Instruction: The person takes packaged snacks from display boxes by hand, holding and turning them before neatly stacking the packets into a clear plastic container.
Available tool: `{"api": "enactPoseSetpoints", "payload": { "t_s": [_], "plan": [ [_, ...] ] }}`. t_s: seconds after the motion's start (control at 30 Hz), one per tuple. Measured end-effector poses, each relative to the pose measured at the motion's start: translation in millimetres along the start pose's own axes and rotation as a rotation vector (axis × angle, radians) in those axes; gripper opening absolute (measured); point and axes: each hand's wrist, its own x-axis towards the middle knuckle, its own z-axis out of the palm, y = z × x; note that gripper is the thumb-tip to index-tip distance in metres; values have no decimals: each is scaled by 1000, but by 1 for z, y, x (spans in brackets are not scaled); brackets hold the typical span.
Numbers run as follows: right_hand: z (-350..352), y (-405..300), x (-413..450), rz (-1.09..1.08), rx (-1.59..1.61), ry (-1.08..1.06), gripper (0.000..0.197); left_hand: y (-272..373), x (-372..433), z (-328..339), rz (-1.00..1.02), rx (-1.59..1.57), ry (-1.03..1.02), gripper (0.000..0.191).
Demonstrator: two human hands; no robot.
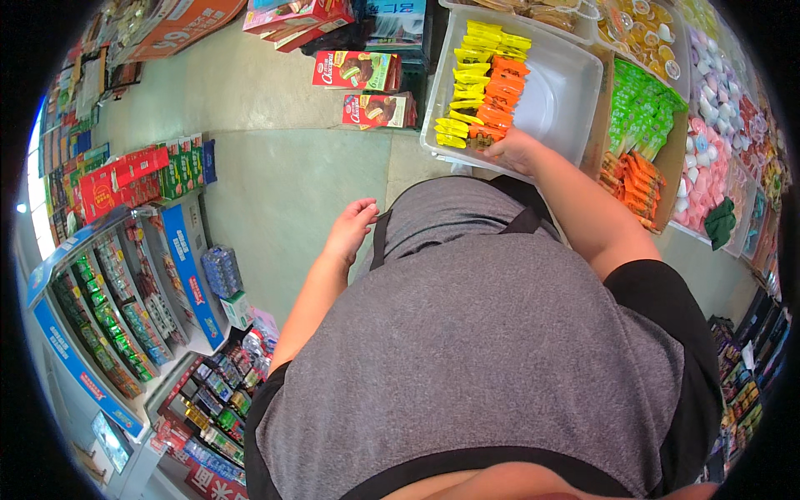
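A clear plastic bin stands in front of me. Down its left half run a column of yellow packets and, beside it, a column of orange packets. My right hand reaches over the bin's near wall, its fingers against the nearest orange packet. Whether they grip it cannot be made out, as part of the hand is hidden. My left hand hangs over the floor by my left thigh, holding nothing, with fingers slightly bent.
Right of the bin, a cardboard box holds green packets and orange ones. Bins of wrapped sweets lie beyond. Red snack boxes stand to the bin's left. A blue-edged display rack and red cartons line the left.
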Motion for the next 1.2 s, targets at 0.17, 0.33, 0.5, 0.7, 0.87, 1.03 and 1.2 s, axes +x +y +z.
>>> {"api": "enactPoseSetpoints", "payload": {
  "t_s": [0.17,0.33,0.5,0.7,0.87,1.03,1.2],
  "plan": [
    [22,-36,-46,-151,380,-43,66,9,-5,-5,34,28,1,43],
    [25,-45,-56,-53,253,-68,74,-5,11,3,11,67,-75,43],
    [-11,-49,-95,20,-349,352,78,-2,20,21,73,29,-99,43],
    [-151,-67,-225,-327,-162,554,56,-11,35,48,101,105,-17,40],
    [-215,-35,-272,-166,-1360,875,86,-21,28,88,4,250,72,41],
    [-213,-18,-257,-199,-1638,711,108,-6,-16,138,119,312,-61,46],
    [-243,-50,-237,-90,-1373,507,99,-19,-29,160,182,254,-56,40]
  ]
}}
